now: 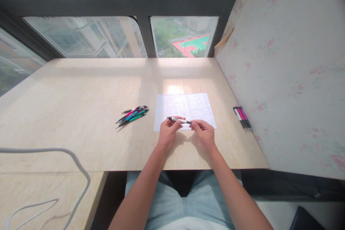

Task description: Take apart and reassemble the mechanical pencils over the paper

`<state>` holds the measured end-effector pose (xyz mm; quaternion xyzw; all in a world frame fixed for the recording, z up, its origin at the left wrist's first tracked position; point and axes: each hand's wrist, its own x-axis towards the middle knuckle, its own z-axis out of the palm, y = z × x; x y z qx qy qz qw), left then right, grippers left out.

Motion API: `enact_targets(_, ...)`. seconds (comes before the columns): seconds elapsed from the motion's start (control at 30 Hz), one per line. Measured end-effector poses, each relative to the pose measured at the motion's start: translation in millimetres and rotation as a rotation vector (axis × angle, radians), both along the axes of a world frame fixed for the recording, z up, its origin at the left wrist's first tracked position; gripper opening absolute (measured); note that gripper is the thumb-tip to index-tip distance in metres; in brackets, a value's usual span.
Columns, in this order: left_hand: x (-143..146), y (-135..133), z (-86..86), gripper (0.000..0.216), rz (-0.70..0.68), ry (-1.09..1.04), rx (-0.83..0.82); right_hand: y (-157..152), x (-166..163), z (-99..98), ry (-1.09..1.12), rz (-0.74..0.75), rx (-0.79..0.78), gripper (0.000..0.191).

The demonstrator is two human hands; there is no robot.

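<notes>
A white pen with black ends (179, 120) is held sideways between both hands, above the near part of a white sheet of paper (185, 106). My left hand (169, 133) pinches its left and middle part between thumb and fingers. At the other end, the thumb and fingertips of my right hand (204, 132) close on the black part. To the left of the paper lies a loose pile of pens (133, 115) in pink, blue, green and white with black parts. Several pens (242, 118), white, pink and purple, rest side by side at the right.
The pale wooden desk (81, 107) meets a floral-papered wall (291, 79) on the right and windows at the back. A grey cable (72, 156) curves over the lower left, above a second, lower-left wooden surface (67, 190).
</notes>
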<state>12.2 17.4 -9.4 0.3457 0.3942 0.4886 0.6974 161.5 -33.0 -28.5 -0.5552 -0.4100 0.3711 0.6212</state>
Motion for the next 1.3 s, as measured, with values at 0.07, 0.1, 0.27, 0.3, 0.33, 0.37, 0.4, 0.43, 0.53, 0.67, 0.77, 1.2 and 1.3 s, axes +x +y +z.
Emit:
enact_targets(0.07,1,1,0.9,0.033,0.01,0.015,-0.012,0,0,0.2,-0.033,-0.008,0.015,0.024)
enact_targets(0.1,1,1,1.4,0.033,0.012,0.02,-0.017,-1,-1,0.5,-0.056,-0.012,0.025,0.023)
enact_targets(0.27,1,3,1.8,0.034,0.008,-0.002,-0.045,-5,-3,2.5,-0.269,-0.062,0.147,0.016)
enact_targets(0.3,0,3,1.4,0.034,0.007,-0.014,-0.054,-7,-4,2.9,-0.323,-0.066,0.183,0.015)
enact_targets(0.33,0,4,0.9,0.035,0.006,-0.026,-0.064,-8,-5,3.4,-0.372,-0.065,0.214,0.014)
enact_targets(0.37,-1,4,0.4,0.035,0.006,-0.036,-0.073,-9,-6,3.9,-0.41,-0.062,0.236,0.014)
enact_targets(0.4,-2,5,-0.1,0.035,0.006,-0.044,-0.079,-10,-6,4.3,-0.432,-0.059,0.247,0.014)
enact_targets(0.43,-2,5,-0.4,0.035,0.003,-0.051,-0.081,-10,-7,4.7,-0.436,-0.058,0.246,0.014)
enact_targets(0.53,-4,5,-0.5,0.033,-0.017,-0.072,-0.071,-7,-6,5.4,-0.339,-0.06,0.175,0.018)
enact_targets(0.67,-4,2,2.6,0.026,-0.09,-0.1,-0.038,-2,0,4.3,-0.116,0.003,0.047,0.042)
enact_targets(0.77,-4,-1,5.9,0.024,-0.14,-0.09,-0.021,-1,5,1.9,0.015,-0.008,-0.01,0.051)
enact_targets(1.2,2,-3,3.6,0.026,-0.126,0.034,0.076,-1,3,7.7,0.103,0.012,-0.092,0.054)
enact_targets(1.3,3,-4,4.4,0.026,-0.075,0.038,0.082,-3,2,7.8,0.103,0.011,-0.08,0.052)
